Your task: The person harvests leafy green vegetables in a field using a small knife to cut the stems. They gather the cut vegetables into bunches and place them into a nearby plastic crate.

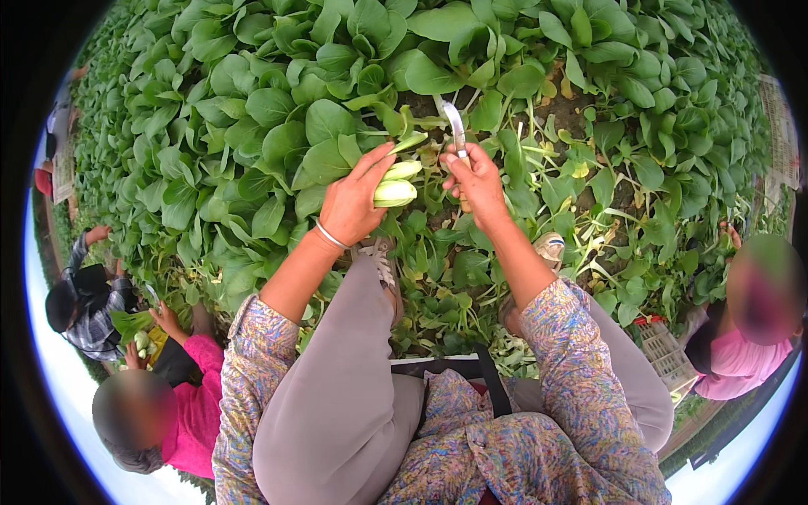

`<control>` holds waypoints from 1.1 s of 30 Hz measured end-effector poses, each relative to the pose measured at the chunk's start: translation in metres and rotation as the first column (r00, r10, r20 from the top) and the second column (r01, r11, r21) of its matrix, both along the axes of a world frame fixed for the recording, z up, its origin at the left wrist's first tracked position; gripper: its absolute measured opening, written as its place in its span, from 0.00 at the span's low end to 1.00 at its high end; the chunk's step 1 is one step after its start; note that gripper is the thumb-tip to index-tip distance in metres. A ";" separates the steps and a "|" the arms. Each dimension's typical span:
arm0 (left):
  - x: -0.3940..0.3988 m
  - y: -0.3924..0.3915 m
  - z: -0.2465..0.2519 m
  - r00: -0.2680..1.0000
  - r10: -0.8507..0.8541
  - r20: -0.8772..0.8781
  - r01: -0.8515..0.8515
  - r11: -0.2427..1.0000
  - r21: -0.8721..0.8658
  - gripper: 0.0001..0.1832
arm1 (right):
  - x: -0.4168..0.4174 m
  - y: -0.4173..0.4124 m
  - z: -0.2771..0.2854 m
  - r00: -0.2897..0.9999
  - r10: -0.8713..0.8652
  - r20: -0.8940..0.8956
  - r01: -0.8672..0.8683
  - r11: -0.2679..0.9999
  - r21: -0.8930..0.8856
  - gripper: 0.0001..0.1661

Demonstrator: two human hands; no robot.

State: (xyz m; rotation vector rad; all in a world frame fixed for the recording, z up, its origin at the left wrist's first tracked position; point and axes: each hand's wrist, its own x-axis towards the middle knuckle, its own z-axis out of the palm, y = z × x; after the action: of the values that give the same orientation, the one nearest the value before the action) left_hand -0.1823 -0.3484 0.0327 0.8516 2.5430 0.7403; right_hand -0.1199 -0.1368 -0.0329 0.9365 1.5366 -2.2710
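My left hand, with a pale bangle at its wrist, grips several heads of bok choy by their leafy part. Their pale green bases point right, towards my other hand. Around the wooden handle of a small curved knife my right hand is closed. The blade points up and away from me, over bare soil at the edge of the growing bok choy plants. A gap separates the knife from the held heads.
Cut leaves and stalks litter the ground to the right. A plastic crate stands at the lower right, beside a person in pink. At left, a person in a magenta top holds bok choy; another in plaid is beyond.
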 end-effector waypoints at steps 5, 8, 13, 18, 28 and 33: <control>0.007 0.005 0.007 0.992 -0.088 0.095 0.069 0.980 0.187 0.33 | -0.023 -0.010 0.019 0.983 -0.179 -0.041 0.164 0.958 -0.237 0.18; 0.006 0.007 0.020 0.993 -0.083 0.083 0.047 0.928 0.370 0.32 | -0.027 0.000 0.043 0.961 -0.238 -0.140 0.230 0.971 -0.071 0.19; -0.009 0.033 0.081 0.775 0.192 0.602 -0.493 0.779 0.387 0.32 | -0.016 0.056 0.114 0.940 0.143 -0.309 0.052 0.837 0.544 0.17; 0.000 0.055 0.079 0.857 -0.025 0.514 -0.285 0.809 0.514 0.52 | -0.011 0.015 0.144 0.970 0.109 -0.215 -0.090 0.991 0.096 0.18; -0.051 0.085 0.037 0.989 -0.147 -0.005 0.147 0.989 0.017 0.27 | -0.003 0.040 0.045 0.907 0.399 0.132 -0.386 0.666 0.638 0.26; -0.078 0.050 -0.010 0.973 -0.192 -0.128 0.086 0.818 -0.569 0.19 | -0.032 0.004 0.006 0.924 0.381 0.037 -0.323 0.722 0.612 0.27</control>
State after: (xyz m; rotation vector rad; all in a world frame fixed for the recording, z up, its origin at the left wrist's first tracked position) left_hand -0.2598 -0.2984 0.0228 0.9045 2.5894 -0.1546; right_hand -0.1518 -0.1330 -0.0271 0.5820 2.3306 -1.5773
